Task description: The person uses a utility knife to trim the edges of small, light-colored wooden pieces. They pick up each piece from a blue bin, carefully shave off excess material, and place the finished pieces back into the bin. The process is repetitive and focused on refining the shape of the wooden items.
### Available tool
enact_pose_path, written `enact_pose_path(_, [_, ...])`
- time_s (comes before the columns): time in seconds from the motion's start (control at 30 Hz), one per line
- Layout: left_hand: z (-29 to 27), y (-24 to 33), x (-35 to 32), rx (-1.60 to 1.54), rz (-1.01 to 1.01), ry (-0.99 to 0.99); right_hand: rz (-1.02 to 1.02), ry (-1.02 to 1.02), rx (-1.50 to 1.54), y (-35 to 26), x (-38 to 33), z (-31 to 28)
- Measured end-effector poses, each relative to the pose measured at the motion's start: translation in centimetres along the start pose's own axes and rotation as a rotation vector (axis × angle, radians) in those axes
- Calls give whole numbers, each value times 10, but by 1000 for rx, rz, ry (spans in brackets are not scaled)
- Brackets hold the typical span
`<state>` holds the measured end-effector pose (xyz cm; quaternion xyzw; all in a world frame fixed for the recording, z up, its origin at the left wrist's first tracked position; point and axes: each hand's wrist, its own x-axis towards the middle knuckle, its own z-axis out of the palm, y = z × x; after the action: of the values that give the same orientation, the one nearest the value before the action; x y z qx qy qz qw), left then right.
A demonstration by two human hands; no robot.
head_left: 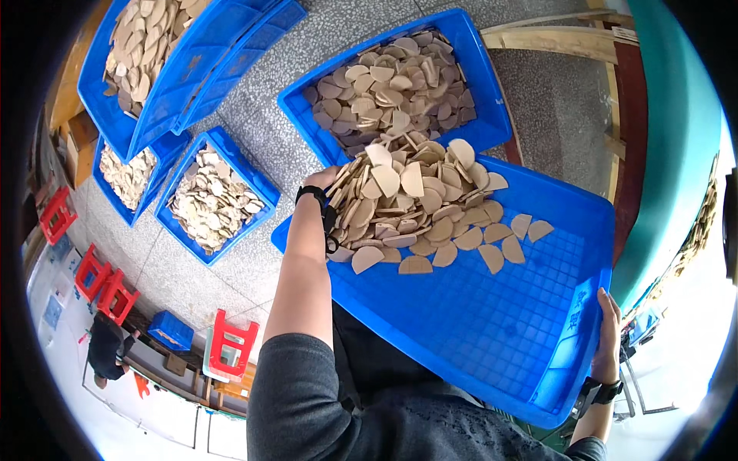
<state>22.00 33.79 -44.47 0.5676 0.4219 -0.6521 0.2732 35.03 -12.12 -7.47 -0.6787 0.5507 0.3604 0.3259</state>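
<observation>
A large shallow blue tray (507, 307) spans the space before my body. Flat tan half-round pieces (419, 192) are heaped at its far left end, and a few lie loose toward the right. My left hand (323, 178) is closed on the tray's far left edge beside the heap, its fingers mostly hidden. My right hand (607, 334) grips the rim at the right end, thumb up along the outer wall. Just beyond the tray, a blue bin (296, 104) holds many similar pieces (392, 81). The heap overlaps this bin's near edge in view.
At left stand a big blue bin (165, 100) of pieces and two smaller blue bins (265, 188) of paler pieces. Red stools (233, 342) and a person (108, 349) are farther left. Wooden boards (550, 40) and a teal surface (676, 146) lie at right.
</observation>
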Motion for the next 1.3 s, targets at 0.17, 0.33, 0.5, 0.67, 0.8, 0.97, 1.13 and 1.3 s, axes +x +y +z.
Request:
enact_pose_path(0.17, [-2, -12, 30, 29, 63, -41, -1, 14, 54, 0, -4, 6])
enact_pose_path(0.33, [-9, 1, 44, -81, 152, -253, 78, 24, 120, 15, -3, 13])
enact_pose_path(0.5, [-6, -40, 154, -62, 291, -201, 71, -75, 203, 29, -3, 17])
enact_pose_path(0.67, [4, -44, 214, 123, 425, -65, -9, -43, 221, 41, 1, 28])
enact_pose_path(0.8, [11, 15, 132, 166, 556, 109, -62, 35, 214, 40, -6, 50])
enact_pose_path(0.97, [0, 33, 83, -166, 449, 21, -70, -30, 252, 33, -12, 47])
enact_pose_path(1.13, [-10, 7, 73, 9, 358, 208, -95, -124, 377, 30, -12, 51])
enact_pose_path(1.3, [5, -55, 34, -249, 78, 243, -64, -236, 387, 35, -2, 40])
